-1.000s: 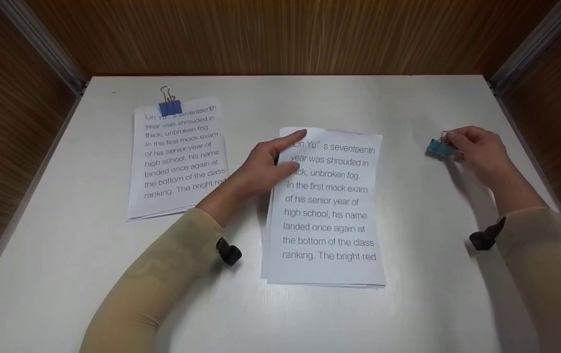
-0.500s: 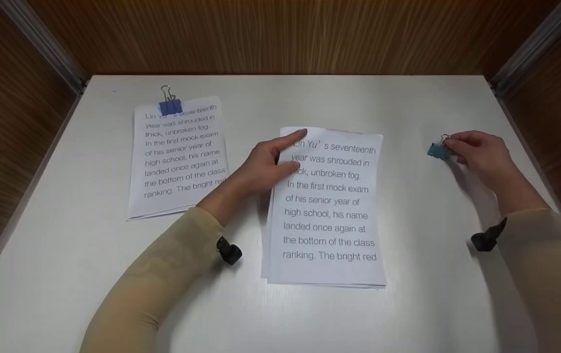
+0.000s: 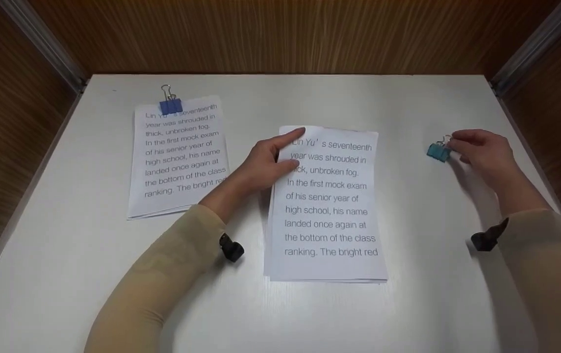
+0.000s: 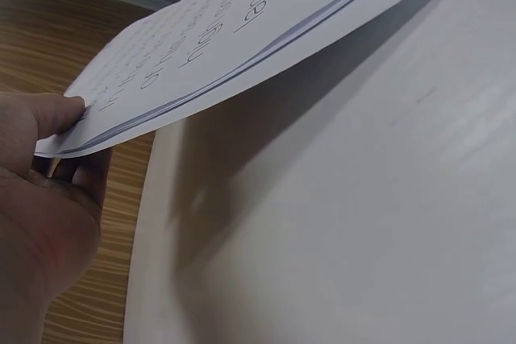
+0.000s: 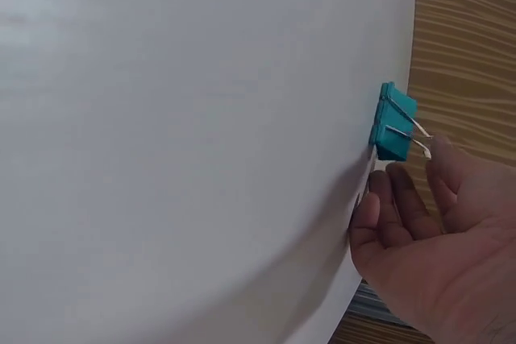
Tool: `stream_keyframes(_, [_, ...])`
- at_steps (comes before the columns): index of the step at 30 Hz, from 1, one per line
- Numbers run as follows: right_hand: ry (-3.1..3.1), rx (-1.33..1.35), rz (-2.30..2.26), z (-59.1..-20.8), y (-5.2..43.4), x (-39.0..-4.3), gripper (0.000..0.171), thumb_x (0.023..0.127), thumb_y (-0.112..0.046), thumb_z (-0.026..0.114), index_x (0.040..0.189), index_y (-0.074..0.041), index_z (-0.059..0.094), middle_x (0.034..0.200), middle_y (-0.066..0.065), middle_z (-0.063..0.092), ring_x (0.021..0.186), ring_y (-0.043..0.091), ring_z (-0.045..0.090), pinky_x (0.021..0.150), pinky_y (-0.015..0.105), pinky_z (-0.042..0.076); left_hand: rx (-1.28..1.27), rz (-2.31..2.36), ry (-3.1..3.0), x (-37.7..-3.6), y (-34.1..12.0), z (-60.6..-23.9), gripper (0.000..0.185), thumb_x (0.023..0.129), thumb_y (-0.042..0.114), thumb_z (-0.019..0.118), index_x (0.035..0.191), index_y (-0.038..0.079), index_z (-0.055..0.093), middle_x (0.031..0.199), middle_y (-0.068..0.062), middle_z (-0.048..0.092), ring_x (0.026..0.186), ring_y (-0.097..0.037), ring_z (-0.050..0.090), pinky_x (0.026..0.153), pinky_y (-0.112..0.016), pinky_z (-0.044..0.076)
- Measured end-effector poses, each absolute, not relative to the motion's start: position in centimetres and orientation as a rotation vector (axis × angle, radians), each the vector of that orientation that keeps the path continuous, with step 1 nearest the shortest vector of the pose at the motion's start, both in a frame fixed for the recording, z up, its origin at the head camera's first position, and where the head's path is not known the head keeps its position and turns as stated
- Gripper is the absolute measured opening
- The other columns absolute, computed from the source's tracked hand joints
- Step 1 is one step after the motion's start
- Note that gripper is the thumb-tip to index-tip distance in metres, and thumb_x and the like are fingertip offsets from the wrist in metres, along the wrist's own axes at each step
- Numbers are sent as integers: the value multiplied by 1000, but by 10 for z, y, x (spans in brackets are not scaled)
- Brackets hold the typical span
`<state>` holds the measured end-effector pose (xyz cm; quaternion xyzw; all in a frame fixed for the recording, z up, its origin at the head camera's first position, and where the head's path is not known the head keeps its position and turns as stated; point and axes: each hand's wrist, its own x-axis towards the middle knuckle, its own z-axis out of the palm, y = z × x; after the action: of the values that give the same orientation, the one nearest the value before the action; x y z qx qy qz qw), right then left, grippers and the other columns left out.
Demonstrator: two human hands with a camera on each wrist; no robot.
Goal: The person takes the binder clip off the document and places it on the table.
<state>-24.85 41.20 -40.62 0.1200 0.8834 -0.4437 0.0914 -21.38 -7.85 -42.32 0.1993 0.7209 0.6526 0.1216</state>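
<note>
Left hand (image 3: 265,165): fingers pinch paper stack (image 3: 328,205), left edge
Right hand (image 3: 484,149): fingers pinch teal clip (image 3: 438,152), right of paper stack
Tabletop (image 3: 420,211): spans between

Muted light leaves the brown wood-grain walls (image 3: 280,37) dim and spreads soft glare over the glossy white tabletop (image 3: 422,294). Soft-edged shadows fall beside the tan fabric right sleeve (image 3: 540,279) and beneath the white printed paper sheets (image 4: 189,58) — both wrist views visibly bow the tabletop's edge.
</note>
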Motion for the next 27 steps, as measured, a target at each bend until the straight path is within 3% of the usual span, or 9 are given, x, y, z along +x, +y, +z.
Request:
stream_keyframes(5, [2675,417,-1343,-397,414,-241,69,102,-56,63,156,-15,52,140,-1,56,128,20,52,99,18,51,518,1842,2156,-216,-77,-431,71,99,-2,66,163,23,45,137,-1,70,102,-20,74,96,-32,56])
stream_keyframes(9, [2754,397,-1307,-387,405,-237,65,102,-57,62,154,-18,54,146,5,55,132,23,47,109,28,46,463,1758,2239,-218,-76,-435,72,99,-1,67,163,24,45,145,-2,65,108,-17,71,101,-31,53])
stream_keyframes(13, [2835,273,-1244,-379,384,-230,63,103,-55,63,154,-18,55,151,10,57,140,28,48,114,39,44,430,1634,2347,-219,-77,-436,73,100,4,68,165,24,42,158,-1,54,129,-11,60,114,-28,43])
stream_keyframes(15, [2876,178,-1182,-376,371,-225,64,103,-54,63,154,-16,55,151,12,58,141,31,50,110,38,47,420,1535,2429,-218,-78,-436,75,99,8,70,166,24,40,164,0,47,143,-10,50,121,-27,34])
stream_keyframes(18, [2943,1,-1067,-371,349,-216,65,103,-52,65,154,-12,56,151,16,59,139,35,53,102,35,50,430,1313,2593,-213,-80,-432,81,99,18,73,169,22,33,170,-5,37,157,-17,32,127,-31,24])
stream_keyframes(20, [2969,-107,-1003,-369,334,-208,65,103,-47,69,154,-10,56,151,19,59,137,38,55,101,40,51,427,1129,2707,-207,-80,-427,87,97,27,76,170,21,28,173,-12,28,161,-25,22,129,-38,21])
stream_keyframes(24, [3025,-322,-839,-369,307,-192,63,101,-34,76,153,-5,56,152,24,56,139,45,52,109,60,46,448,720,2870,-187,-79,-415,96,95,49,75,171,17,25,175,-23,11,162,-40,10,130,-51,17])
stream_keyframes(27, [3027,-451,-713,-373,288,-179,64,97,-29,80,152,-5,57,155,24,52,143,47,47,114,65,40,513,515,2885,-168,-79,-411,98,94,60,71,169,14,29,175,-24,11,162,-42,8,130,-53,12])
